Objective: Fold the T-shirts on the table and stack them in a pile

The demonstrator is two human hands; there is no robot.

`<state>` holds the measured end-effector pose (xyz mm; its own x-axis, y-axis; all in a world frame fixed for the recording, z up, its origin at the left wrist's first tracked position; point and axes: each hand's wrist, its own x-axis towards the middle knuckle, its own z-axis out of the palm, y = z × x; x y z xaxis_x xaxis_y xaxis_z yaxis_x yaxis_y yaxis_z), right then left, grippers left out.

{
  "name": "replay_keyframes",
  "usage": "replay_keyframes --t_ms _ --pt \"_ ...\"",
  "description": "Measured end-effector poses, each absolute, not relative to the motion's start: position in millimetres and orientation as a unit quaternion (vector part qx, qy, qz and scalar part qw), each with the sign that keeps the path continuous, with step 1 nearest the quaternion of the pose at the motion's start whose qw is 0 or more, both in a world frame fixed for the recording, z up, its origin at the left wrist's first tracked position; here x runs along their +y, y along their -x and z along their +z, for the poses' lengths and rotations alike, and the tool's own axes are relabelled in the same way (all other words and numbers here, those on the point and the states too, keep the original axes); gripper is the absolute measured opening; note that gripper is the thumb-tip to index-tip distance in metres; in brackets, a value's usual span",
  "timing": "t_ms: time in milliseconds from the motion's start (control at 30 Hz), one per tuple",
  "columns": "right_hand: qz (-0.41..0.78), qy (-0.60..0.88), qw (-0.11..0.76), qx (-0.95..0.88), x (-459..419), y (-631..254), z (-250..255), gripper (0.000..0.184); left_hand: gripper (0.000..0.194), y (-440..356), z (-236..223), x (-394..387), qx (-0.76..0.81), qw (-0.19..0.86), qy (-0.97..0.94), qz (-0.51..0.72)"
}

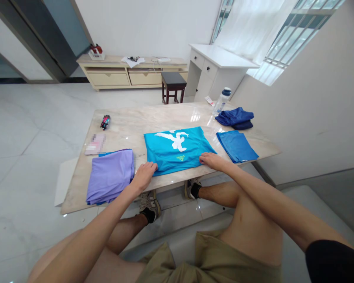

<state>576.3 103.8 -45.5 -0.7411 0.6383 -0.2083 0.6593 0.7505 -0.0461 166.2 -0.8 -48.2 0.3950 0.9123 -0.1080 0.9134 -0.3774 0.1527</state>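
Observation:
A turquoise T-shirt [191, 145] with a white kicking figure and a small yellow-green logo lies folded into a rough rectangle on the marble table [124, 125]. My left hand [146, 175] grips its near left corner, fingers closed on the fabric. At the near right edge, my right hand [211, 160] pinches the cloth between thumb and fingers. Left of the shirt rests a stack of folded clothes, a lilac garment [110, 175] on top. To the right lies a folded blue garment [236, 146].
Behind the blue garment sits a bunched dark blue cloth [234, 117], near a clear water bottle [222, 100]. Small colourful items [105, 122] and a pinkish packet [95, 144] lie at the table's left. A dark stool [174, 80] stands beyond the table.

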Motion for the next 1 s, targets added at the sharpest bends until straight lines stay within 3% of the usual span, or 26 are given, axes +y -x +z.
replay_keyframes --t_ms 233,367,467,567,733,867,1000 --pt "-0.028 -0.378 0.051 0.924 118 -583 -44 0.023 0.032 -160 -34 -9 0.548 0.126 -0.826 0.042" --pt "-0.064 -0.387 0.102 0.914 122 -590 -37 0.025 0.039 -156 -32 -12 0.548 0.148 -0.823 -0.021" --pt "-0.132 -0.389 0.136 0.902 125 -593 -31 0.022 0.027 -159 -33 -13 0.553 0.164 -0.816 -0.038" --pt "-0.180 -0.400 0.090 0.894 132 -594 -28 0.022 0.027 -167 -32 -10 0.561 0.140 -0.816 -0.022" --pt "-0.129 -0.397 -0.033 0.908 132 -578 -51 0.049 0.044 -187 -40 9 0.566 0.101 -0.817 0.043" --pt "-0.154 -0.444 0.048 0.881 129 -562 -73 0.077 0.060 -195 -64 28 0.579 0.083 -0.810 0.053" --pt "-0.208 -0.522 0.095 0.822 163 -568 -57 0.059 0.068 -191 -84 38 0.588 0.097 -0.802 0.031"
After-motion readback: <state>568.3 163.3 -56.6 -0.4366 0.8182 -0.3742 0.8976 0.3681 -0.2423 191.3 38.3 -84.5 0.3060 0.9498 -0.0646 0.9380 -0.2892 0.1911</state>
